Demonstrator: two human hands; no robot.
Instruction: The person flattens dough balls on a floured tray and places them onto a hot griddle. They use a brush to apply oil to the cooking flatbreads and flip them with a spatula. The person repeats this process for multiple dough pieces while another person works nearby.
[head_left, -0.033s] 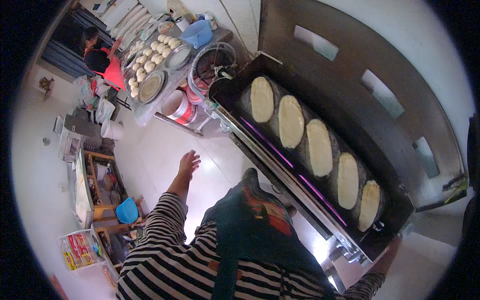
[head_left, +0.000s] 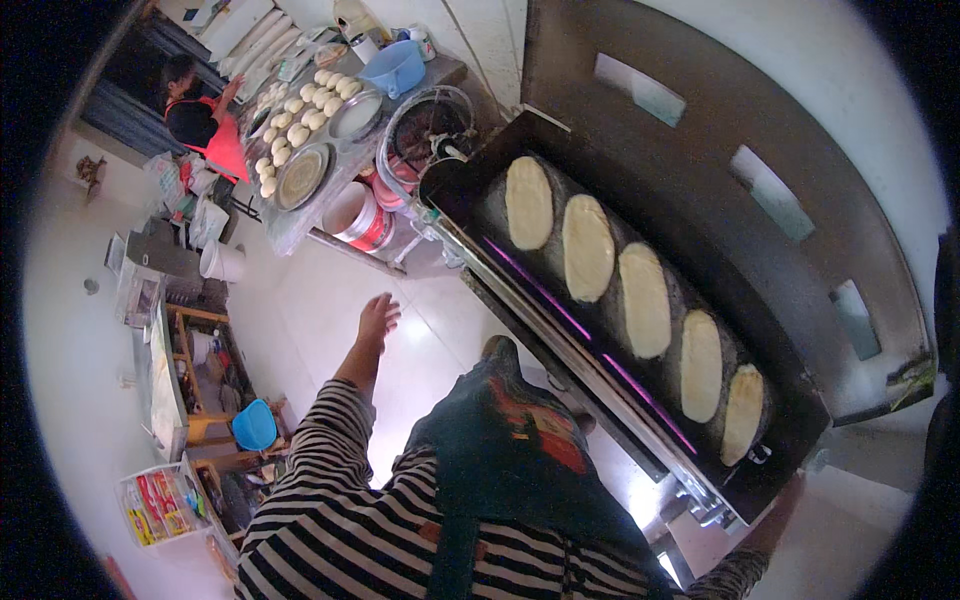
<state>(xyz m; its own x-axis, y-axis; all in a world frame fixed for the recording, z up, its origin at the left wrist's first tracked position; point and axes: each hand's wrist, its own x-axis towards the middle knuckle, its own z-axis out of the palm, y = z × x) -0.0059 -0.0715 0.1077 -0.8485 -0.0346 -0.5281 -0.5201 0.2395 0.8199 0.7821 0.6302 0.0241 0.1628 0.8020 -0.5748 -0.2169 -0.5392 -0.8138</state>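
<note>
Having our right hand (head_left: pixel 785 505), its grip unclear to us, by the near end of the glowing oven (head_left: pixel 790 420) risks hot-metal burns, our left hand (head_left: pixel 378 318) open.

Pale wall (head_left: pixel 85 400) beside glossy tiled floor (head_left: pixel 300 310)

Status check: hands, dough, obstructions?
Left hand open, empty, apart from metal trough. Right hand at trough's near end, grip unclear. Five flat dough pieces in trough, lid raised, nothing covering them.
</note>
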